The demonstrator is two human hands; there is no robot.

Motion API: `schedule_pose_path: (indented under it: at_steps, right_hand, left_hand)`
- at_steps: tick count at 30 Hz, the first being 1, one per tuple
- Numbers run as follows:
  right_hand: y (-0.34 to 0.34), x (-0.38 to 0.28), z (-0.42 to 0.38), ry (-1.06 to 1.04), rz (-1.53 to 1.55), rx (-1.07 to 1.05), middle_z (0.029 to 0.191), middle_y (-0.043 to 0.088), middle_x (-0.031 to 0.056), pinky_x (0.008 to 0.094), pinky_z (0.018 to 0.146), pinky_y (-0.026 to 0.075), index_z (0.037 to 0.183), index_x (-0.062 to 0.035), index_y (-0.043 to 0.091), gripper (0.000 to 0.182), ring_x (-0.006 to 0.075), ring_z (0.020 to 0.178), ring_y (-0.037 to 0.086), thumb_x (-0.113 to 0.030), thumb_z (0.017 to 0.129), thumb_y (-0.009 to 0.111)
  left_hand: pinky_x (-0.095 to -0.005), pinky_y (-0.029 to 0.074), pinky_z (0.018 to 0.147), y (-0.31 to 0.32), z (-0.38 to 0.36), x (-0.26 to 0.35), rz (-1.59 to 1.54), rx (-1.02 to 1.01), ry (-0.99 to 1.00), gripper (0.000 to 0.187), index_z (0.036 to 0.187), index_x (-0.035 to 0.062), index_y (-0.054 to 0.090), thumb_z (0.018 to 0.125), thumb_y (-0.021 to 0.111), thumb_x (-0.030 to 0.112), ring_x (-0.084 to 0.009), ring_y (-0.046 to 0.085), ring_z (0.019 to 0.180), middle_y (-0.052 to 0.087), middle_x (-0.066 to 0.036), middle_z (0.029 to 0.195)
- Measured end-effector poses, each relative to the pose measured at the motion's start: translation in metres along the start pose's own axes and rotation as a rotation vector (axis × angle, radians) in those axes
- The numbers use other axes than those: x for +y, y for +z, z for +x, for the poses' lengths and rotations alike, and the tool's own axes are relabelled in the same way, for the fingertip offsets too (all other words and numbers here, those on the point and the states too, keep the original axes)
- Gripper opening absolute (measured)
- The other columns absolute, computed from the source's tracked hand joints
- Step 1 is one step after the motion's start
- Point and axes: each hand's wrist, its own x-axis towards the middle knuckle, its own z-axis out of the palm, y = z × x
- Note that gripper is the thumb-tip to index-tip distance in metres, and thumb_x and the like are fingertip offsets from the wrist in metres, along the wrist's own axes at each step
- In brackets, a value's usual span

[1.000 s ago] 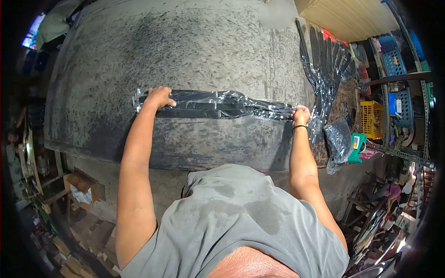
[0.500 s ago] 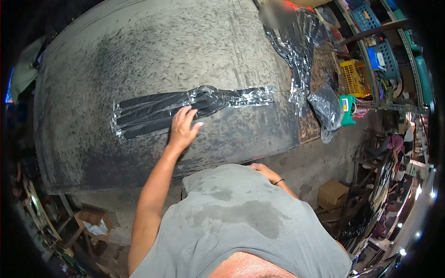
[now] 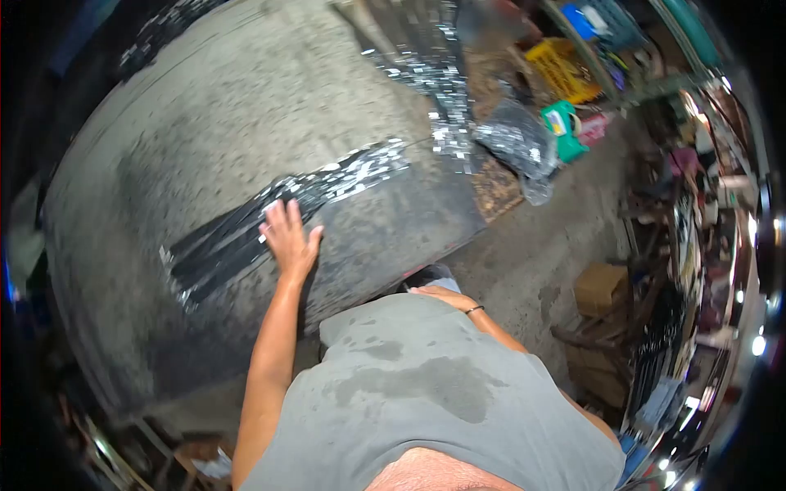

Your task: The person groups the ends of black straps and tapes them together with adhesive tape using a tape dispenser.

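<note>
A bundle of long black strips in shiny clear plastic [image 3: 221,250] lies at a slant on the worn grey table [image 3: 205,123]. My left hand [image 3: 288,245] rests on the near side of its middle, palm down and fingers spread. At my waist, by the table's front edge, my right hand [image 3: 442,296] lies with its fingers stretched to the left. My shirt hides part of that hand, and I see nothing held in it. A dark band circles the right wrist.
More plastic-wrapped black strips [image 3: 446,90] lie at the table's far right. Next to them are a clear bag of dark material [image 3: 520,139], a green container [image 3: 563,131] and a yellow basket [image 3: 565,69]. A cardboard box [image 3: 604,288] stands at right.
The view has turned, so the table and bundle now look tilted and shifted left. My left hand's fingers have spread and straightened on the bundle. My right hand stays at my waist.
</note>
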Motion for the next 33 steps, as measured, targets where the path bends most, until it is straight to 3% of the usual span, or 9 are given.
schedule_pose_path:
  at_steps: [2, 5, 9, 14, 17, 19, 23, 26, 33]
  right_hand:
    - [-0.038, 0.013, 0.012, 0.197, -0.384, -0.141, 0.079, 0.061, 0.0026, 0.0303, 0.071, 0.045, 0.09, -0.0032, 0.064, 0.047, 0.013, 0.079, 0.054, -0.049, 0.091, 0.055]
    - [-0.097, -0.015, -0.009, 0.023, -0.227, 0.002, 0.078, 0.063, 0.0006, 0.0271, 0.066, 0.05, 0.091, -0.0041, 0.062, 0.026, 0.0101, 0.073, 0.059, -0.03, 0.092, 0.059]
    - [-0.224, 0.009, -0.004, -0.157, 0.123, 0.682, 0.076, 0.062, -0.0013, 0.024, 0.059, 0.047, 0.097, -0.0041, 0.065, 0.016, 0.0079, 0.064, 0.056, -0.017, 0.09, 0.058]
    - [-0.338, 0.047, 0.038, -0.291, -0.253, 0.851, 0.085, 0.066, 0.0084, 0.0356, 0.068, 0.052, 0.102, -0.0027, 0.064, 0.02, 0.0237, 0.08, 0.065, -0.005, 0.084, 0.056]
    - [-0.348, 0.033, 0.058, -0.414, -0.729, 0.956, 0.098, 0.064, 0.0164, 0.0466, 0.08, 0.05, 0.112, -0.0028, 0.058, 0.029, 0.0374, 0.096, 0.061, -0.013, 0.085, 0.06]
    - [-0.338, 0.012, 0.061, -0.119, -0.792, 1.147, 0.106, 0.06, 0.0203, 0.0507, 0.085, 0.046, 0.122, -0.0041, 0.048, 0.044, 0.0422, 0.102, 0.055, -0.021, 0.084, 0.064]
    - [-0.352, 0.002, 0.071, 0.071, -0.59, 0.994, 0.113, 0.056, 0.023, 0.0497, 0.083, 0.046, 0.125, -0.0041, 0.043, 0.051, 0.0421, 0.103, 0.056, -0.023, 0.083, 0.065]
    - [-0.362, 0.028, 0.083, -0.044, -0.651, 0.993, 0.116, 0.054, 0.0232, 0.0496, 0.082, 0.047, 0.122, -0.0021, 0.045, 0.048, 0.0423, 0.101, 0.056, -0.022, 0.083, 0.064]
    - [-0.352, 0.006, 0.072, -0.04, -0.539, 1.202, 0.113, 0.049, 0.0202, 0.0487, 0.081, 0.047, 0.114, 0.0003, 0.047, 0.041, 0.0418, 0.098, 0.055, -0.014, 0.08, 0.065]
  left_hand:
    - [-0.0587, 0.01, 0.111, 0.005, -0.005, 0.014, -0.036, 0.049, 0.001, 0.077, 0.145, 0.0069, 0.028, 0.084, 0.064, 0.037, -0.0409, 0.015, 0.14, 0.02, -0.023, 0.151]
    - [-0.0567, 0.012, 0.111, 0.015, -0.012, 0.047, -0.108, 0.1, 0.046, 0.077, 0.145, 0.0065, 0.027, 0.084, 0.065, 0.033, -0.0417, 0.013, 0.141, 0.019, -0.023, 0.151]
    - [-0.0546, 0.019, 0.11, 0.044, -0.013, 0.111, -0.172, 0.056, 0.232, 0.071, 0.14, 0.0046, 0.036, 0.081, 0.068, 0.027, -0.0442, 0.021, 0.137, 0.026, -0.025, 0.147]
    - [-0.05, 0.032, 0.105, 0.07, 0.008, 0.21, -0.367, -0.045, 0.424, 0.044, 0.117, 0.0053, 0.058, 0.077, 0.072, 0.018, -0.0434, 0.037, 0.128, 0.039, -0.026, 0.138]
    - [-0.0471, 0.038, 0.102, 0.082, 0.031, 0.245, -0.424, -0.052, 0.477, 0.036, 0.111, 0.0057, 0.06, 0.077, 0.072, 0.015, -0.0418, 0.044, 0.124, 0.042, -0.023, 0.136]
    - [-0.046, 0.041, 0.099, 0.088, 0.056, 0.256, -0.394, -0.008, 0.466, 0.034, 0.108, 0.0062, 0.061, 0.077, 0.072, 0.012, -0.0404, 0.046, 0.121, 0.045, -0.023, 0.133]
    - [-0.0453, 0.043, 0.095, 0.093, 0.119, 0.263, -0.365, -0.033, 0.481, 0.024, 0.102, 0.0058, 0.062, 0.078, 0.069, 0.01, -0.038, 0.05, 0.116, 0.053, -0.02, 0.123]
    - [-0.043, 0.044, 0.093, 0.11, 0.175, 0.262, -0.229, -0.084, 0.524, 0.021, 0.102, 0.0074, 0.064, 0.082, 0.061, 0.011, -0.0373, 0.05, 0.115, 0.055, -0.016, 0.12]
    - [-0.0481, 0.034, 0.103, 0.133, 0.266, 0.29, 0.325, -0.345, 0.713, 0.049, 0.129, 0.0148, 0.05, 0.08, 0.055, 0.009, -0.0296, 0.035, 0.132, 0.044, -0.006, 0.139]
